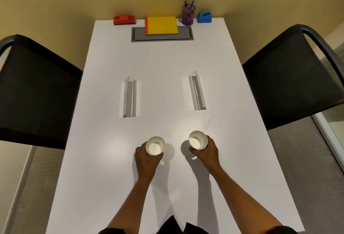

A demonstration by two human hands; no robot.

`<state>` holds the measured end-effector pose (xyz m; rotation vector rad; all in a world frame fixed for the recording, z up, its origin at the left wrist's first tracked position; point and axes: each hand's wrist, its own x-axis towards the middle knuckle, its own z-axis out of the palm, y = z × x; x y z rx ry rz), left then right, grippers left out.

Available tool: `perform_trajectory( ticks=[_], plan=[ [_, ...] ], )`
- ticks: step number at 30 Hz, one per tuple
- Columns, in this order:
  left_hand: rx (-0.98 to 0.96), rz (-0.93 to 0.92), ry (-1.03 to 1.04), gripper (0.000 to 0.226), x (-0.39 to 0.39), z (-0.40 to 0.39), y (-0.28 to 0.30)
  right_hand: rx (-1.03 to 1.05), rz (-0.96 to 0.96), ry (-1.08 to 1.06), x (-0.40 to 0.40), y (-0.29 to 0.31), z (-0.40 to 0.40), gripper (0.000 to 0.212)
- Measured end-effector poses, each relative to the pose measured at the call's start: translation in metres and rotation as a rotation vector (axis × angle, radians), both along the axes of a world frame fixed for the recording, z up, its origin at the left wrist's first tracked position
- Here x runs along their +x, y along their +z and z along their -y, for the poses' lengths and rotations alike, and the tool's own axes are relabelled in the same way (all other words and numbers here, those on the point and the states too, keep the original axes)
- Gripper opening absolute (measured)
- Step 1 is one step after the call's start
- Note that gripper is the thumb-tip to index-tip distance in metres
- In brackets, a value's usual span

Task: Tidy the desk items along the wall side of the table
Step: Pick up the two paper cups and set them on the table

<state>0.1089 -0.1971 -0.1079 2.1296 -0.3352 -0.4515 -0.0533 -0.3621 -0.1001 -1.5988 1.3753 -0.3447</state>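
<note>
each hand grips a white paper cup at the near end of the white table (167,62): left hand (147,157) on the left cup (155,145), right hand (207,151) on the right cup (197,140). along the wall edge sit a red holder (124,20), yellow notepad (161,25), purple pen cup (188,15) and blue tape dispenser (204,17).

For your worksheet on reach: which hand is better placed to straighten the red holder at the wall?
Left, probably. The red holder sits on the far left, in line with the left hand. Both hands hold cups, so one must be freed first.

office meeting room | white table (167,62) against wall | cable hatch (162,37) near table's wall end | pen cup (188,15) beside hatch | black chairs (33,92) flanking table
</note>
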Motion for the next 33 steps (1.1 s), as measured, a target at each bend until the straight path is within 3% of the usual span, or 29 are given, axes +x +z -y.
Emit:
perform_trajectory(
  ticks=[13,33],
  plan=[
    [0.019,-0.008,0.130,0.059,0.090,0.003,-0.001,-0.006,0.082,-0.164,0.042,0.003,0.055,0.059],
    [-0.013,-0.085,0.209,0.052,0.114,0.002,-0.009,0.007,0.076,-0.293,0.047,-0.016,0.073,0.060]
  ],
)
